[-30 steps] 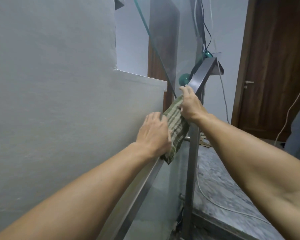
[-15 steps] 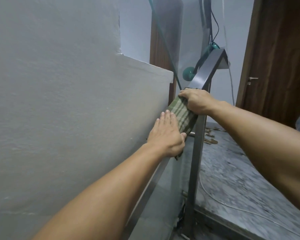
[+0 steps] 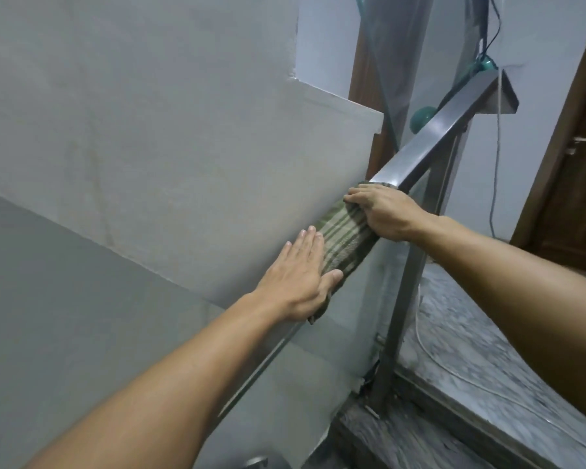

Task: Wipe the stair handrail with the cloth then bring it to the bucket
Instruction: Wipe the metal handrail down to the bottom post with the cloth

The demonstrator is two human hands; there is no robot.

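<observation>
We press the green striped cloth (image 3: pixel 342 240) onto the sloping steel handrail (image 3: pixel 454 123): our left hand (image 3: pixel 296 282) lies flat, fingers spread, on its near end, our right hand (image 3: pixel 383 211) curled over its far end.

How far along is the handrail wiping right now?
Mid-wipe: the left hand and right hand press the green striped cloth onto the square steel handrail. What's already wiped can't be told. Left: the bare rail above, then the bucket, not in view.
</observation>
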